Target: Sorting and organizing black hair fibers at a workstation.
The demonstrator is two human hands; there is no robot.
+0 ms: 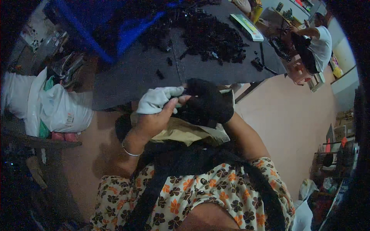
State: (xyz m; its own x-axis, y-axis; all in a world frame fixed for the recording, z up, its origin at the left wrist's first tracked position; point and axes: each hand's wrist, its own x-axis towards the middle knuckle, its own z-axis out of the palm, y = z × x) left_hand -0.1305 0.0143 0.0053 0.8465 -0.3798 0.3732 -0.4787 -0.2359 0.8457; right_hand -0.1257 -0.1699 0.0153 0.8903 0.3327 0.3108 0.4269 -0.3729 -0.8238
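Observation:
My left hand (158, 103) wears a white glove that leaves the thumb bare, and a bangle circles the wrist. My right hand (206, 102) is in a black glove, with a bare fingertip showing. The fingers of both hands are closed and meet in a pinch above the near edge of the dark grey table (127, 82). A small dark piece seems to sit between them, too small and dark to name. Beneath the hands, at my lap, is an open cardboard box (181, 131). A heap of small black parts (212, 34) covers the table beyond my hands.
A blue container (142, 30) stands at the table's far left. At the far right of the table lies a white-and-green box (246, 27). White sacks (63, 107) are piled at the left. Another person (318, 42) works at the upper right beside a pink crate (298, 71).

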